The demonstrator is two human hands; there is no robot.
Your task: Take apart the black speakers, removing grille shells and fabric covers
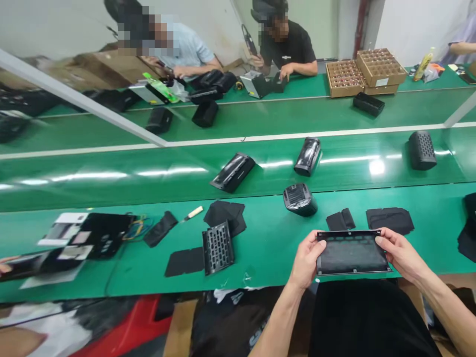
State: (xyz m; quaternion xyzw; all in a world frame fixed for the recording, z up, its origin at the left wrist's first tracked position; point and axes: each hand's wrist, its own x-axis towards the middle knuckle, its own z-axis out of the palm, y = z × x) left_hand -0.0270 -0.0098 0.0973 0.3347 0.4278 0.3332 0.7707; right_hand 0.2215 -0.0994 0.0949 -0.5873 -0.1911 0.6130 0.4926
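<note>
Between my two hands is a black rectangular plastic panel [353, 254], its inner side facing up, with small screw tabs along the edges. My left hand [308, 258] grips its left end, thumb on top. The right end is pinched by my right hand [398, 250], also thumb on top. Just beyond the panel lie folded black cloth pieces [341, 219] and a stack of black cloth sheets [389, 220]. A black speaker-like housing [299, 199] stands a little farther off, on the green table's far edge.
A slotted black grille panel [218, 248] leans on black sheets at left, near a white-handled tool [193, 213]. Several black housings [307, 156] sit on the green belt [267, 173]. Two people work across it, beside partitioned cardboard boxes [381, 67]. Another person's hand [5, 266] shows at far left.
</note>
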